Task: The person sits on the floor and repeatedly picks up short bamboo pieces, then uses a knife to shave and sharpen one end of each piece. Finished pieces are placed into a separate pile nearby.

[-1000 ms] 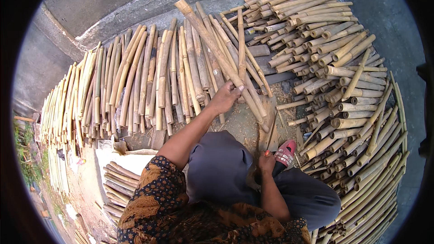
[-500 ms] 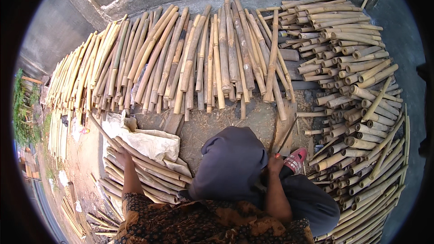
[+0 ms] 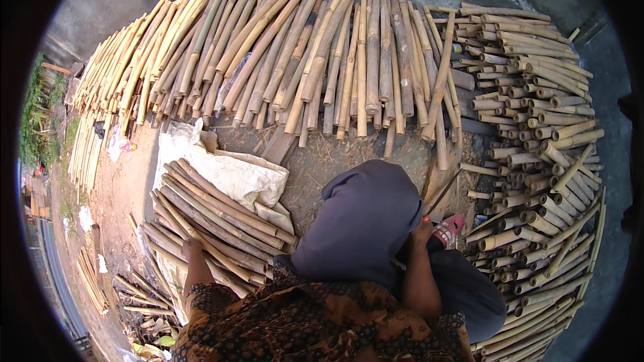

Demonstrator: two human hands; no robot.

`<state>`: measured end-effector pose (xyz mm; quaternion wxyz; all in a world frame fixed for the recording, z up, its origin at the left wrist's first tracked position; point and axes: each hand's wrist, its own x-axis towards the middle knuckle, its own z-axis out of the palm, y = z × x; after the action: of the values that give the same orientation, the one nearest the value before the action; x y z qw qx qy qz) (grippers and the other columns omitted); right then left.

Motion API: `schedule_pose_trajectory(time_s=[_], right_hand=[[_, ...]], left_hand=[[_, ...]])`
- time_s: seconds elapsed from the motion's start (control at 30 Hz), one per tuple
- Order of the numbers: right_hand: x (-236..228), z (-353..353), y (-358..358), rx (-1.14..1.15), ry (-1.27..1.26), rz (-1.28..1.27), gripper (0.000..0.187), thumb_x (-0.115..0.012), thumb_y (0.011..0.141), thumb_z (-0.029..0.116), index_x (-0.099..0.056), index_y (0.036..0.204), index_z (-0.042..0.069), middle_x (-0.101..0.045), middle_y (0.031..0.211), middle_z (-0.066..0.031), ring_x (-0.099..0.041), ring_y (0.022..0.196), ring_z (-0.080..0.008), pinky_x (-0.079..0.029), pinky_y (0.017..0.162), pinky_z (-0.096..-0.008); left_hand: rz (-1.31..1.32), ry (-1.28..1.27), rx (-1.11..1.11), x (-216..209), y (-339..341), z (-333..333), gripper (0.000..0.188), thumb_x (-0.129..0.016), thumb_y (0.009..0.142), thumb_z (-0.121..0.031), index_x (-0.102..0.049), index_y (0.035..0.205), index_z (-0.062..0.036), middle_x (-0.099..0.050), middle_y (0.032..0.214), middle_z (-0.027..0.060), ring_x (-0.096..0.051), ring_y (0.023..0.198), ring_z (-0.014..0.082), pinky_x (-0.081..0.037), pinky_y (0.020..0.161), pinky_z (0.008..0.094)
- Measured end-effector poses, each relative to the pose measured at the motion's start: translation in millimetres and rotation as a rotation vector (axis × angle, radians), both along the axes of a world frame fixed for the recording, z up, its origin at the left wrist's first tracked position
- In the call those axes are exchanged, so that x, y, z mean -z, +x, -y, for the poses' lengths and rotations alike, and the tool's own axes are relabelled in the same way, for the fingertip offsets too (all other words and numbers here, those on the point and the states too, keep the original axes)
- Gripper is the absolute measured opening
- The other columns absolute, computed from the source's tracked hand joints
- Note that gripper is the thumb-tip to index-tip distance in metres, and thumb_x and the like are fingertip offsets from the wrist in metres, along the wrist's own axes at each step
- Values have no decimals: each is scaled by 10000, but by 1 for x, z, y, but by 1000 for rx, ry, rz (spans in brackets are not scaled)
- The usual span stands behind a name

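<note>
A broad fan of long pale bamboo poles (image 3: 302, 60) lies spread over the dirt ground (image 3: 335, 161) ahead, and a deep stack of short cut bamboo lengths (image 3: 537, 161) fills the person's right side, cut ends facing in. At the left, a smaller bundle of darker brown bamboo sticks (image 3: 215, 218) rests on a crumpled white woven sack (image 3: 235, 171), just beside the raised knee in grey cloth (image 3: 365, 221). The left hand (image 3: 191, 249) sits on the near end of that bundle, fingers curled down onto one stick; whether it fully grips it I cannot tell. The right hand (image 3: 422, 231) is closed around a thin dark stick-like tool (image 3: 444, 191) that slants up to the right, next to a red sandal (image 3: 448, 230). Judging from this, picking a stick well means taking the topmost one by its end and sliding it along its length so the rest of the bundle stays put on the sack
</note>
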<state>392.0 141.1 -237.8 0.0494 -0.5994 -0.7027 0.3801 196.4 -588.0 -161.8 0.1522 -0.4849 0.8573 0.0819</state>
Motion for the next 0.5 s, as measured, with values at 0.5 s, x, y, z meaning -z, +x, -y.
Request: schedule_pose_trajectory(time_s=[0.5], right_hand=[[10, 0, 10, 48, -3, -37, 413, -587, 886, 338, -672, 907, -65, -686, 868, -285, -687, 847, -415, -510, 802, -476]], left_hand=[[-327, 1092, 678, -27, -131, -384, 425, -581, 1027, -390, -702, 1029, 17, -730, 830, 125, -687, 693, 222, -536, 652, 333]])
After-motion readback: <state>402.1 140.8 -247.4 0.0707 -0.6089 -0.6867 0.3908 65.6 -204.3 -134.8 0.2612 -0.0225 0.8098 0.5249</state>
